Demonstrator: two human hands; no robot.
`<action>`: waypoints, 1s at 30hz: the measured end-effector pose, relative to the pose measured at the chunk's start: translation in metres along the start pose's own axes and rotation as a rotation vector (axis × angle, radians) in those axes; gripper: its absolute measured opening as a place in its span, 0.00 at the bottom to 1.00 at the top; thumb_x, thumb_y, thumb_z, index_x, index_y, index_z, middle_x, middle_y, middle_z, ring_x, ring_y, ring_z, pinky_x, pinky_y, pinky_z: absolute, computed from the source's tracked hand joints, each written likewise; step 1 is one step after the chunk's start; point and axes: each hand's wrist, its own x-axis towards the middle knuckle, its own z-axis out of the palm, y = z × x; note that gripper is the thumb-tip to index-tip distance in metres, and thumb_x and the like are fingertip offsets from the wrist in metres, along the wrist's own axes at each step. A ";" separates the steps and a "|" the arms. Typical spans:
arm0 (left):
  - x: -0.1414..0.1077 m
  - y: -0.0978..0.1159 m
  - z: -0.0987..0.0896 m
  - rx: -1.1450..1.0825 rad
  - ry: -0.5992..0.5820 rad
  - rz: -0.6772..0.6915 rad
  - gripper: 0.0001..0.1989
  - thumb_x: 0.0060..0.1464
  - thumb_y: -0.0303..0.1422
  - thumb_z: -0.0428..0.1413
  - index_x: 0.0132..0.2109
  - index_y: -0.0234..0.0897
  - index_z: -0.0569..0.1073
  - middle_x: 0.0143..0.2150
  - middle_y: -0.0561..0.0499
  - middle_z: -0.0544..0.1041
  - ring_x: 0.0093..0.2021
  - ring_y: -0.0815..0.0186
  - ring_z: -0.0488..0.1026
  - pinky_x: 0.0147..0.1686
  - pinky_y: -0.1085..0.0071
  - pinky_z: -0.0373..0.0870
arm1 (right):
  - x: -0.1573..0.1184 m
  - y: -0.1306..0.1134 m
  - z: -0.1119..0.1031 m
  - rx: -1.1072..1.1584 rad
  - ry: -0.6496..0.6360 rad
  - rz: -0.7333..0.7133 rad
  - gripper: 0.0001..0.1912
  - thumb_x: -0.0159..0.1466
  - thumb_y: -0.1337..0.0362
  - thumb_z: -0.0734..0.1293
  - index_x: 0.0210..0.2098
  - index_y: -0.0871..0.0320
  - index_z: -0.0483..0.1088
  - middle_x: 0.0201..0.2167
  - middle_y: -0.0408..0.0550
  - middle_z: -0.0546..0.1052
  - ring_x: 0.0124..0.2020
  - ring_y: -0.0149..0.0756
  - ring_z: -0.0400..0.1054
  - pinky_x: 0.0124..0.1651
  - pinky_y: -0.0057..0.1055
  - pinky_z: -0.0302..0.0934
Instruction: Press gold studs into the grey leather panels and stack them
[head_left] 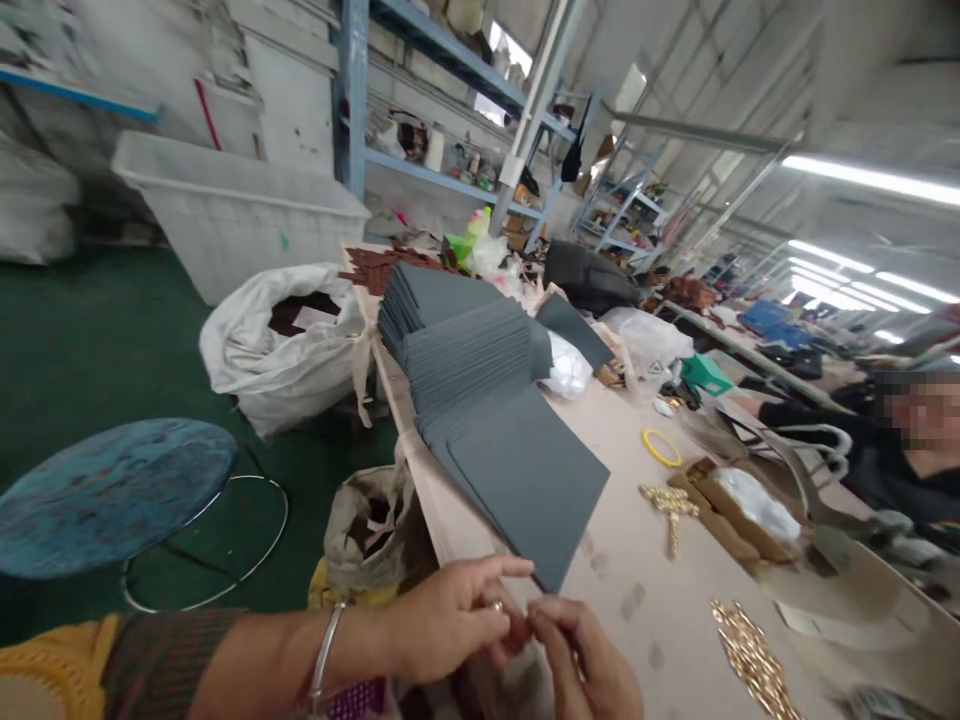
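Observation:
My left hand (461, 618) is at the table's near edge, its index finger stretched toward the lowest corner of the grey panels. Its thumb and other fingers are curled in close to my right fingertips. My right hand (589, 660) is closed in a pinch, thumb against fingers. Whatever lies between the two hands is too small or hidden to make out. Just beyond them, a fanned stack of dark grey flat panels (525, 470) runs back along the table's left side. A bracelet and a ring are on my left arm and hand.
On the pale table (622, 560) lie gold chain pieces (754, 660), a gold cluster (671, 510), a yellow ring (661, 448) and a cardboard box (716, 515). Left of it stand a white sack (285, 375), a blue stool (112, 495) and a bin (247, 200). A person (885, 440) sits opposite.

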 end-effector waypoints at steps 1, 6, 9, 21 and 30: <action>-0.001 0.001 -0.007 -0.086 0.075 -0.017 0.30 0.44 0.28 0.57 0.57 0.35 0.68 0.38 0.52 0.77 0.30 0.70 0.73 0.36 0.71 0.71 | 0.011 0.002 0.004 -0.015 0.036 0.091 0.12 0.68 0.56 0.62 0.35 0.54 0.74 0.29 0.44 0.79 0.28 0.32 0.75 0.33 0.22 0.68; -0.005 0.009 -0.033 -0.189 0.294 -0.072 0.23 0.42 0.35 0.60 0.48 0.33 0.71 0.27 0.55 0.73 0.22 0.74 0.65 0.22 0.78 0.60 | 0.082 0.026 0.019 -0.141 0.078 0.124 0.15 0.65 0.56 0.61 0.40 0.58 0.75 0.37 0.51 0.80 0.37 0.40 0.75 0.43 0.32 0.68; -0.007 0.008 -0.037 -0.094 0.332 -0.117 0.26 0.46 0.40 0.59 0.51 0.31 0.69 0.27 0.55 0.73 0.15 0.79 0.53 0.15 0.79 0.48 | 0.109 0.038 0.029 -0.272 0.000 0.067 0.16 0.67 0.59 0.57 0.38 0.58 0.75 0.37 0.52 0.80 0.40 0.43 0.73 0.47 0.37 0.65; -0.027 -0.011 -0.024 0.184 0.209 0.030 0.21 0.50 0.42 0.60 0.49 0.36 0.74 0.47 0.47 0.78 0.49 0.59 0.72 0.50 0.66 0.68 | 0.001 -0.009 -0.016 0.135 -0.496 0.508 0.11 0.63 0.57 0.64 0.32 0.54 0.76 0.31 0.44 0.78 0.35 0.37 0.70 0.39 0.30 0.61; -0.014 -0.011 0.001 0.201 0.238 -0.244 0.25 0.53 0.56 0.51 0.24 0.37 0.67 0.14 0.60 0.58 0.16 0.73 0.53 0.17 0.74 0.50 | 0.003 0.003 -0.005 0.547 -0.181 0.756 0.20 0.52 0.48 0.73 0.30 0.60 0.75 0.24 0.44 0.75 0.26 0.32 0.68 0.32 0.29 0.65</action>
